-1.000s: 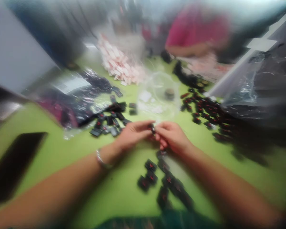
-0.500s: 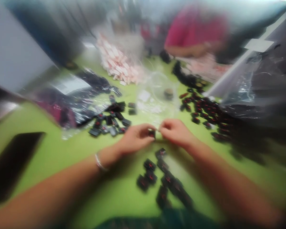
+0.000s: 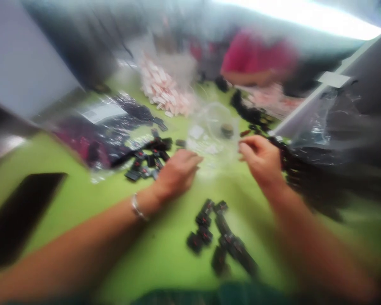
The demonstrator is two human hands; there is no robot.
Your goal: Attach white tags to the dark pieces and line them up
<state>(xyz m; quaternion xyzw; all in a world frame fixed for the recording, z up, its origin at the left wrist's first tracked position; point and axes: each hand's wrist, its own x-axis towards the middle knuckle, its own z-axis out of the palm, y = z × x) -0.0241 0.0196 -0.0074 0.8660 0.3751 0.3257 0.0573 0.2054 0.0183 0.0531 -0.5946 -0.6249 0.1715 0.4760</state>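
My left hand [image 3: 179,171] is palm down beside the left pile of small black plastic parts [image 3: 150,160], partly covering it. Its fingers point right, loosely stretched, and I see nothing held in them; their undersides are hidden. My right hand [image 3: 262,159] is just right of a clear plastic bag or tub [image 3: 212,112] with small white pieces [image 3: 211,148]. Thumb and forefinger come together in a pinch there, and anything between them is too blurred to make out. Nearer to me lies a group of black parts with red marks [image 3: 227,235].
On the green table [image 3: 111,220], a dark flat slab [image 3: 22,216] lies at left, behind it clear bags of dark parts [image 3: 114,118]. Pale pink pieces [image 3: 161,91] are heaped at the back. More black parts [image 3: 294,169] lie right, by a plastic-draped panel [image 3: 330,114]. A person in pink [image 3: 257,59] is opposite.
My hands were together at the middle, the left holding a small black part. They have moved apart, left hand leftward, right hand rightward and up. Another black part lies in the near group.
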